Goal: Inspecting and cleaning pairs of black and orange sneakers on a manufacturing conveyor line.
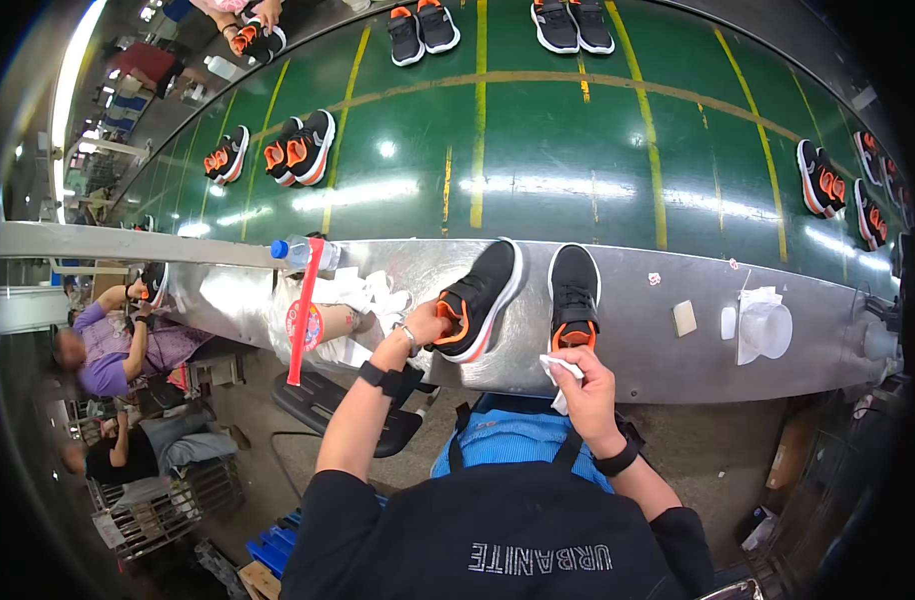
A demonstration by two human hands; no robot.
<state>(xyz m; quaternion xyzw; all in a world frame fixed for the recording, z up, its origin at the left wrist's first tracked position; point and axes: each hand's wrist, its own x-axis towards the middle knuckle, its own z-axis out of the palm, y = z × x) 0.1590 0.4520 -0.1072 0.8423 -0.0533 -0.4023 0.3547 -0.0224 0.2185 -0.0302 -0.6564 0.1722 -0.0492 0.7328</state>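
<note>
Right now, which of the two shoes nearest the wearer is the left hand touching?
The left shoe, toe slanting right: the left hand is at its orange collar. The right shoe points straight ahead, heel by the right hand.

Straight shoe (pixel 576 285) is black with orange lining, toe pointing away, strap done up. Its black-and-orange mate (pixel 486 285) sits just left of it, toe angled toward it, and a crumpled white wad (pixel 560 369) is right by its heel.

One line of pale outlined capitals (pixel 541 558), upside down in view, across the black shirt (pixel 448 515)
</note>
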